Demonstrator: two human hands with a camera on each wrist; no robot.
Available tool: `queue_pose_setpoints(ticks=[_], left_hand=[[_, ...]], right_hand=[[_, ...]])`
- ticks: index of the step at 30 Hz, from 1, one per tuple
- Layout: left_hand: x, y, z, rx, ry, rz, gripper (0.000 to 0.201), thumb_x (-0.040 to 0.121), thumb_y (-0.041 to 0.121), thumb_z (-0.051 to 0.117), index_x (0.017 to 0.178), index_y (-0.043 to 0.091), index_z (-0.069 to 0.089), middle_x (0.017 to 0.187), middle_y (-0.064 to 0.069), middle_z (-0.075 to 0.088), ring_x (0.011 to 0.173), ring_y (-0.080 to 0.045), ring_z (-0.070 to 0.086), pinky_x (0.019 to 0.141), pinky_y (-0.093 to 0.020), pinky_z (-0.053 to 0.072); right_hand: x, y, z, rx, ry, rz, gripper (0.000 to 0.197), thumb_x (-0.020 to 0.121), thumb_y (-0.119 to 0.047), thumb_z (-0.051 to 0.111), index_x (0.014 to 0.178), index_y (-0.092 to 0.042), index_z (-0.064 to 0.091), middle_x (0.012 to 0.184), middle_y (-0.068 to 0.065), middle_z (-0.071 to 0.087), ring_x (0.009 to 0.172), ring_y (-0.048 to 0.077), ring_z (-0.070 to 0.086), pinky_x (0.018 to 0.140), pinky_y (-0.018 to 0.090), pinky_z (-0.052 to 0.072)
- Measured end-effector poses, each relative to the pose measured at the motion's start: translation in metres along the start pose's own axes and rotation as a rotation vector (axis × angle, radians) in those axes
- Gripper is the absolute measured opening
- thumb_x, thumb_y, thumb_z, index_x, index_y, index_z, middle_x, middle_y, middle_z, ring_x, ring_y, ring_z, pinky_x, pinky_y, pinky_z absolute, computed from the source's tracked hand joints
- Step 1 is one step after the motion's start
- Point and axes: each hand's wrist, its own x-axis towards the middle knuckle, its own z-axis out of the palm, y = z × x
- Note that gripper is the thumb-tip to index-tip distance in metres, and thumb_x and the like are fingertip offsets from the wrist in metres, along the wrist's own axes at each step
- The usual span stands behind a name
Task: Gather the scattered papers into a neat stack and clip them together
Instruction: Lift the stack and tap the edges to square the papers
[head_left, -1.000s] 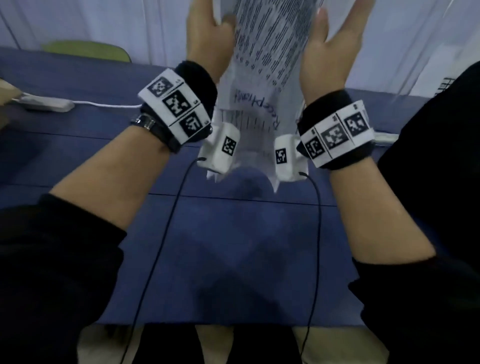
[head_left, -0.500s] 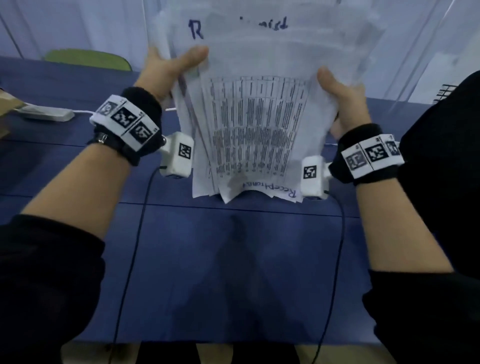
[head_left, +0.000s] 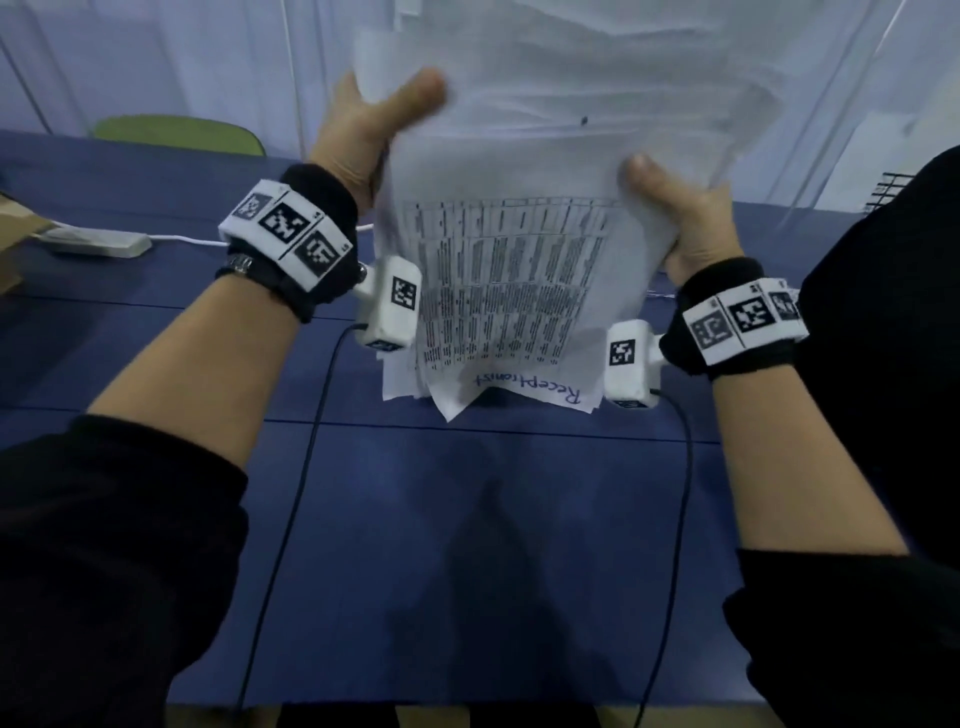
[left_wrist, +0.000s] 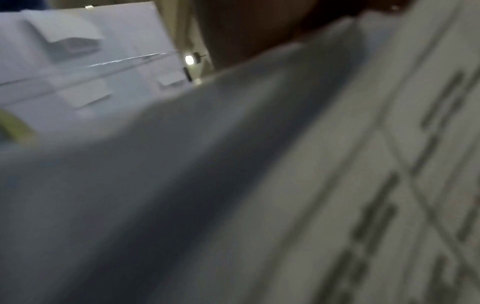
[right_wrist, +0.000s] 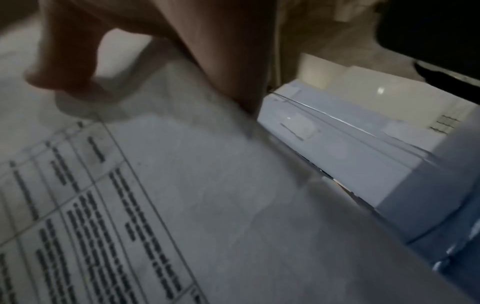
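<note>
Two hands hold one loose stack of papers (head_left: 524, 270) upright above the blue table (head_left: 467, 545), its uneven lower corners hanging just over the tabletop; how many sheets it has cannot be counted. The left hand (head_left: 363, 135) pinches the stack's left edge, thumb across the front sheet; the right hand (head_left: 685, 218) pinches the right edge the same way, the thumb pressed flat on the paper in the right wrist view. The stack sits between the two palms. The front sheet carries a printed table, too blurred to read, and upside-down blue handwriting, "Receptionist". One white power strip (head_left: 96, 243) lies far left, one green chair (head_left: 176, 134) behind the table
</note>
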Motion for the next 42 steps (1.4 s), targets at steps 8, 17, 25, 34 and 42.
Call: queue_pose_setpoints(ticks=[8,17,25,34,42], left_hand=[[-0.011,-0.037,-0.012,0.118,0.036,-0.131,0.124,0.039,0.066,0.080,0.129,-0.008,0.038,0.123,-0.016,0.059,0.119,-0.030,0.054,0.106,-0.045,0.042],[-0.006,-0.023,0.022,0.102,0.388,-0.037,0.090,0.079,0.028,0.072,0.144,-0.003,0.018,0.135,-0.002,0.044,0.121,-0.007,0.048,0.098,-0.013,0.042],[-0.014,-0.053,-0.022,0.231,0.198,-0.280,0.117,0.049,0.043,0.087,0.142,0.005,0.027,0.136,-0.006,0.051,0.125,-0.019,0.050,0.113,-0.039,0.035],[-0.014,-0.041,-0.003,0.260,0.253,-0.188,0.123,0.052,0.048,0.085,0.146,0.004,0.018,0.151,-0.012,0.034,0.139,-0.023,0.035,0.117,-0.042,0.027],[-0.021,-0.053,-0.011,0.214,0.175,-0.151,0.135,0.034,0.052,0.090,0.144,0.008,0.025,0.144,-0.014,0.044,0.133,-0.027,0.045,0.111,-0.050,0.036]], right_hand=[[0.000,0.003,0.004,-0.145,0.308,0.029,0.039,0.075,-0.006,0.073,0.107,-0.003,0.051,0.103,0.010,0.067,0.106,0.028,0.064,0.093,0.041,0.053],[0.002,-0.011,0.052,-0.185,0.354,-0.144,0.029,0.083,-0.026,0.066,0.101,-0.008,0.052,0.104,0.002,0.055,0.116,0.022,0.052,0.104,0.028,0.039],[-0.002,0.008,0.027,-0.143,0.060,0.088,0.060,0.038,-0.024,0.087,0.090,-0.010,0.062,0.070,-0.006,0.074,0.074,0.009,0.071,0.073,0.025,0.056],[-0.007,-0.001,0.046,-0.187,0.335,0.052,0.019,0.081,-0.016,0.070,0.076,-0.017,0.052,0.078,-0.009,0.056,0.071,0.000,0.055,0.070,0.008,0.048],[-0.005,-0.020,0.060,-0.052,0.372,-0.054,0.022,0.083,-0.034,0.066,0.092,-0.014,0.061,0.081,-0.014,0.065,0.073,-0.005,0.056,0.082,0.015,0.038]])
